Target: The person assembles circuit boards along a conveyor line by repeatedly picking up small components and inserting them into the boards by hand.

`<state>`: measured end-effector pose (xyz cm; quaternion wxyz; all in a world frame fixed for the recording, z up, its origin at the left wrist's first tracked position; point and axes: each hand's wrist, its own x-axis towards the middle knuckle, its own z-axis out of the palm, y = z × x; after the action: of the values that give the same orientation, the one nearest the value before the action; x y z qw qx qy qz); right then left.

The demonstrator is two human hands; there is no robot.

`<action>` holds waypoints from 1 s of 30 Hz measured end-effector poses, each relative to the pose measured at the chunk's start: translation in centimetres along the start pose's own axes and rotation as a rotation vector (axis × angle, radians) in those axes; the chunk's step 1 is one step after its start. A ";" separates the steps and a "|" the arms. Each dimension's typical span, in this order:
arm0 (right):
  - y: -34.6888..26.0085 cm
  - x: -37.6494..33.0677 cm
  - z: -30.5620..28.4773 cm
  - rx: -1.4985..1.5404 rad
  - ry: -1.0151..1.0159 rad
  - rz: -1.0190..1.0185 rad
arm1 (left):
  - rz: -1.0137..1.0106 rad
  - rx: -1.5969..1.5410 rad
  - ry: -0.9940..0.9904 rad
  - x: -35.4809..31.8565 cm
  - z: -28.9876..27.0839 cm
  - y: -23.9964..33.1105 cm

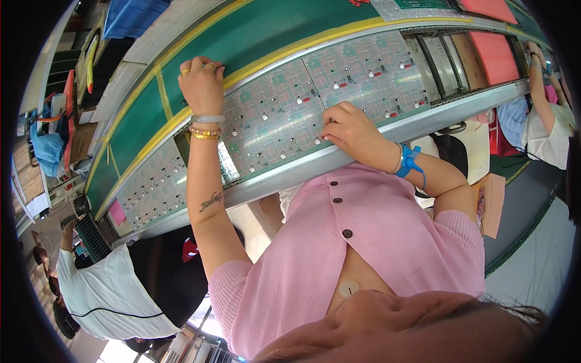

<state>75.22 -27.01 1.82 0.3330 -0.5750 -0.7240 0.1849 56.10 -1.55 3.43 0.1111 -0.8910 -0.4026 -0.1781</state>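
Note:
A large circuit board panel [275, 124] lies in the metal-railed conveyor in front of me, dotted with small black, white and red parts. My right hand [354, 134] is over its near edge, thumb and fingers pinched together close to the board; whatever is between the fingertips is too small to make out. Beyond the far rail, my left hand [201, 88] is over the green mat [242, 45] next to the yellow tape. Its fingers are curled together, with a tiny dark spot at their tips that I cannot identify.
Another populated circuit board [154, 181] sits further left on the line. To the right are red-pink sheets [493, 57] and dark conveyor bars [439, 63]. A metal rail [290, 169] runs along the near side. Co-workers stand at left [115, 284] and far right [548, 124].

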 end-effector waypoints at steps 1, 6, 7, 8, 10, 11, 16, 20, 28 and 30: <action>0.1 0.0 0.1 -0.013 0.010 -0.010 | 0.038 -0.047 0.055 -0.1 -0.5 0.1; 0.1 0.1 0.2 -0.032 -0.010 -0.024 | -0.013 -0.413 0.011 -3.1 -4.3 0.2; 0.1 0.1 0.1 -0.068 -0.034 -0.051 | -0.198 -0.770 -0.137 -4.5 -4.2 -0.7; 0.1 0.1 0.0 -0.105 -0.057 -0.078 | -0.386 -1.123 -0.290 -5.9 -4.2 -1.4; 0.3 0.1 -0.7 -0.083 -0.064 -0.076 | -0.566 -1.283 -0.448 -8.5 -5.0 -2.5; 0.4 0.2 -1.3 -0.063 -0.070 -0.080 | -0.557 -1.283 -0.447 -9.9 -5.0 -3.2; 6.1 4.2 -6.1 -0.229 0.268 0.144 | -0.640 -1.523 -0.464 -16.3 -3.4 -4.6; 14.2 8.2 -9.0 -0.446 0.454 0.235 | -0.600 -1.525 -0.485 -15.2 -3.6 -3.6; 18.0 10.7 -7.5 -0.454 0.515 0.278 | 0.154 -0.904 -0.268 -9.4 -4.5 3.7; 18.5 10.5 -7.3 -0.343 0.645 0.092 | 0.291 -0.855 -0.194 -6.6 -4.4 5.9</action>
<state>92.21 -12.86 -2.18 0.4344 -0.6831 -0.5757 -0.1150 55.52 -11.31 4.40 -0.2807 -0.9166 -0.1722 -0.2265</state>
